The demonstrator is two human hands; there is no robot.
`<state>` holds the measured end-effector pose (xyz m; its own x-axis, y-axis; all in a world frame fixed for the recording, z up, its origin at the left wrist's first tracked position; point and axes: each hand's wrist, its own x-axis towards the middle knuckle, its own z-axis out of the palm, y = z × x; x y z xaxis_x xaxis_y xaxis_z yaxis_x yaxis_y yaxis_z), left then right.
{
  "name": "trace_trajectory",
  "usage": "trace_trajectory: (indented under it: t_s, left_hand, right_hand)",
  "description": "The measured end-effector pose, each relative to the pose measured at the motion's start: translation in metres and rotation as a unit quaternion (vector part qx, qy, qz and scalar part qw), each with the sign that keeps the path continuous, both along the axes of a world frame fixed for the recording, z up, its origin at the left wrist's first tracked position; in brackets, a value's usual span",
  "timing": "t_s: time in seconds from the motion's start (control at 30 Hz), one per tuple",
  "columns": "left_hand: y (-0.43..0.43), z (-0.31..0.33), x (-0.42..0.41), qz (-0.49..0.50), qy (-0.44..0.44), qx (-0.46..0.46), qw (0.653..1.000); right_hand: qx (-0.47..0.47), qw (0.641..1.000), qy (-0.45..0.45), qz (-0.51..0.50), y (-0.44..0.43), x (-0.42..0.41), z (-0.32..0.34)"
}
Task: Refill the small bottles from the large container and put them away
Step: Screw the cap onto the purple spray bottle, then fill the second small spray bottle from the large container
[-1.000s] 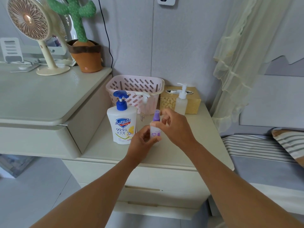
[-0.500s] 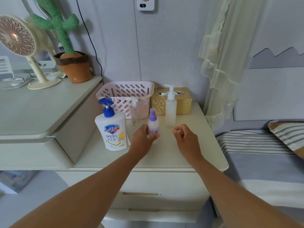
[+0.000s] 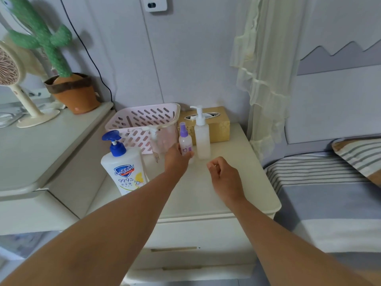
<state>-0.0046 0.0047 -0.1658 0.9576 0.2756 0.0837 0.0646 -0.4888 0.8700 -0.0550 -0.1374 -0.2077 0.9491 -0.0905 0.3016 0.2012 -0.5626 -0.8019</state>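
Reaching forearms (image 3: 127, 219): two bare arms come in from the bottom edge, over the front of the nightstand.
Drawers (image 3: 195, 240): two cream fronts with slot pulls, under the top.
Nightstand top (image 3: 216, 201): smooth and cream with a rounded front corner; every bottle stands on it.
Right hand (image 3: 224, 176): hovers over the bare middle of the top, fingers curled in toward the palm, thumb by the forefinger, nothing visible in it.
Left hand (image 3: 177, 159): fingers wrapped narrowly round the lower part of the spray bottle.
Soap bottle (image 3: 123, 168): large and white with a blue pump, at the front left of the top, beside the left forearm.
Spray bottle (image 3: 185, 141): small and clear with a purple cap, upright, just left of the pump bottle.
Pump bottle (image 3: 202, 141): tall and frosted with a white pump, upright in front of the tissue box.
Pink bottle (image 3: 157, 141): small, against the basket's front.
Basket (image 3: 144, 118): pink and slotted, at the back left of the top.
Tissue box (image 3: 220, 129): gold, right of the basket, by the wall.
Desk (image 3: 51, 145): a higher cream surface on the left, carrying a fan (image 3: 12, 79) and a plush cactus (image 3: 59, 58) in a brown pot.
Bed (image 3: 329, 193): on the right, with a grey-and-white striped cover and a striped pillow (image 3: 360, 155).
Wall (image 3: 195, 58): pale grey panels, with a black cable (image 3: 92, 60) running down behind the desk and a white socket (image 3: 154, 4) at the top.
Curtain (image 3: 263, 69): sheer and cream, hanging between nightstand and bed.
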Motion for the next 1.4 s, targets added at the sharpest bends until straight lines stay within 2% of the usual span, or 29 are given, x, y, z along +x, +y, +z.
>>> trace_trajectory:
  t_s: [0.33, 0.63, 0.83, 0.93, 1.03, 1.1, 1.2, 1.33, 1.4]
  left_hand:
    - [-0.006, -0.005, -0.011, 0.007, -0.013, -0.018, 1.000]
    - [-0.008, -0.016, -0.058, 0.106, -0.069, 0.007, 0.992]
    - [0.002, -0.002, -0.044, 0.153, 0.016, -0.052, 0.987]
    - [0.015, 0.008, -0.024, 0.173, 0.018, -0.048, 0.984]
    - [0.020, 0.016, -0.009, 0.201, 0.056, -0.115, 0.971]
    - [0.021, 0.017, -0.001, 0.204, 0.075, -0.108, 0.970]
    - [0.022, 0.015, 0.005, 0.191, 0.051, -0.093, 0.976]
    - [0.016, 0.008, -0.003, 0.166, 0.031, -0.145, 0.975]
    - [0.013, 0.001, -0.014, 0.153, 0.011, -0.094, 0.984]
  right_hand:
    - [-0.022, 1.000, -0.005, 0.002, 0.000, 0.000, -0.001]
    - [-0.051, 0.999, -0.007, 0.002, 0.001, 0.000, -0.001]
    - [-0.050, 0.999, -0.008, 0.004, 0.002, 0.000, -0.001]
    - [-0.042, 0.999, -0.004, 0.006, 0.001, -0.001, -0.001]
    - [-0.042, 0.999, -0.005, 0.006, 0.001, -0.001, 0.000]
    - [-0.046, 0.999, -0.006, 0.005, 0.002, -0.002, 0.000]
    - [-0.051, 0.999, -0.006, 0.003, 0.001, -0.001, -0.001]
    - [-0.063, 0.998, -0.008, -0.001, 0.001, 0.000, -0.001]
    - [-0.068, 0.998, -0.010, -0.002, 0.002, -0.001, -0.002]
